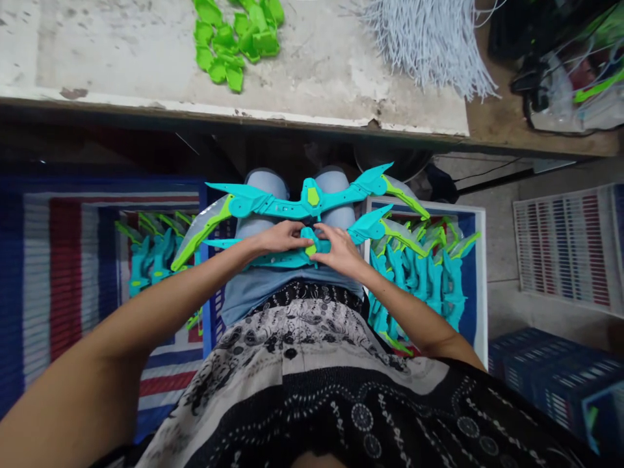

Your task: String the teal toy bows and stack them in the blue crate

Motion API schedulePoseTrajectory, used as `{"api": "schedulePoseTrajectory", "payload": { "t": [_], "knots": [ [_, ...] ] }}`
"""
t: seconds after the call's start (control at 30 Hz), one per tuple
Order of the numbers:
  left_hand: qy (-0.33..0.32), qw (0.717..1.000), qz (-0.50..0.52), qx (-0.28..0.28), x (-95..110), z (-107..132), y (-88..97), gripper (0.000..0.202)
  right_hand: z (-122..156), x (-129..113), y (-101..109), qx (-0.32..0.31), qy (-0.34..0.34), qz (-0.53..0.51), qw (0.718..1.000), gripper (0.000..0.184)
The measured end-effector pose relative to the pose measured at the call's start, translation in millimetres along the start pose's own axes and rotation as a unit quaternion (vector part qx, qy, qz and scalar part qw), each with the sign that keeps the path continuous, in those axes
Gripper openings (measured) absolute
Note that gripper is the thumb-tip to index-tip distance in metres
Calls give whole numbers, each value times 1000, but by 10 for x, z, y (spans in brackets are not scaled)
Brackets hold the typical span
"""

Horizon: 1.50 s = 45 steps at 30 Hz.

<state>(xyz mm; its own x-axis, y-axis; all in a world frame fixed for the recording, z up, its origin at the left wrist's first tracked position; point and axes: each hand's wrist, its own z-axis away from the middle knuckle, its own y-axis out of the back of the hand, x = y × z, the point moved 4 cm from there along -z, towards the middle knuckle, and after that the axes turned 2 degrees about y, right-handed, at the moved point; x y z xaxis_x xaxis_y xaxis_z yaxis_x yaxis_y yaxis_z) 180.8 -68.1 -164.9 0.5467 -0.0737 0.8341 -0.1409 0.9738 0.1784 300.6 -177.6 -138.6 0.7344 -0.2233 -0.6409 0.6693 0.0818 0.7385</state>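
Two teal and green toy bows lie across my lap. The farther toy bow (273, 205) rests on my knees untouched. The nearer toy bow (370, 227) is gripped at its middle by both hands. My left hand (277, 237) pinches the centre from the left, fingers closed. From the right, my right hand (338, 250) presses a small green piece (309, 249) at the bow's centre, fingers closed on it.
A worn white table (121, 58) ahead holds a heap of green plastic parts (236, 39) and a bundle of pale cords (429, 39). A striped bag of bows (151, 250) stands left of my lap, a white-rimmed box of bows (480, 273) right.
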Motion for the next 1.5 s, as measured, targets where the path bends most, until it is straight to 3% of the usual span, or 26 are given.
{"api": "schedulePoseTrajectory", "payload": {
  "t": [0.1, 0.3, 0.4, 0.47, 0.57, 0.67, 0.73, 0.87, 0.93, 1.03, 1.17, 1.37, 1.43, 1.5],
  "knots": [
    [2, 1000, 12, 2, -2, 6, -8, 38, -98, -9, -22, -62, -20, 47, 997, 66],
    [-41, 998, -36, 38, 23, 96, -42, 40, -77, -61, -42, -75, -4, 115, 991, 57],
    [-62, 984, -135, 102, 93, 298, -157, 43, -34, -112, 107, -144, 57, 55, 986, 53],
    [-95, 954, -236, 156, 140, 466, -294, 41, -107, -166, 347, -143, 79, -24, 986, 41],
    [-150, 890, -367, 224, 141, 664, -536, 35, -489, -303, 841, 23, 105, -48, 993, 28],
    [-150, 863, -412, 250, 68, 753, -676, 39, -1152, -540, 1107, 147, 161, 54, 974, 27],
    [-135, 872, -408, 235, 42, 779, -690, 41, -1683, -703, 1087, 165, 181, 113, 963, 31],
    [-116, 910, -354, 182, 66, 783, -571, 47, -2526, -1034, 811, 180, 191, 196, 945, 43],
    [-95, 924, -325, 175, 56, 741, -467, 51, -2722, -1176, 681, 196, 181, 225, 937, 44],
    [-75, 942, -280, 171, -6, 639, -343, 58, -2780, -1268, 613, 203, 159, 245, 935, 33],
    [-94, 957, -228, 153, -92, 531, -293, 64, -2655, -1063, 831, 205, 110, 198, 952, 24],
    [-83, 970, -191, 126, -107, 486, -279, 67, -2519, -378, 1326, 208, -61, 86, 972, 21],
    [-65, 976, -176, 107, -89, 480, -269, 70, -2517, -234, 1422, 205, -66, 87, 973, 18],
    [-36, 980, -176, 85, -77, 468, -252, 76, -2513, -173, 1494, 218, -26, 113, 969, 16]
  ]
}}
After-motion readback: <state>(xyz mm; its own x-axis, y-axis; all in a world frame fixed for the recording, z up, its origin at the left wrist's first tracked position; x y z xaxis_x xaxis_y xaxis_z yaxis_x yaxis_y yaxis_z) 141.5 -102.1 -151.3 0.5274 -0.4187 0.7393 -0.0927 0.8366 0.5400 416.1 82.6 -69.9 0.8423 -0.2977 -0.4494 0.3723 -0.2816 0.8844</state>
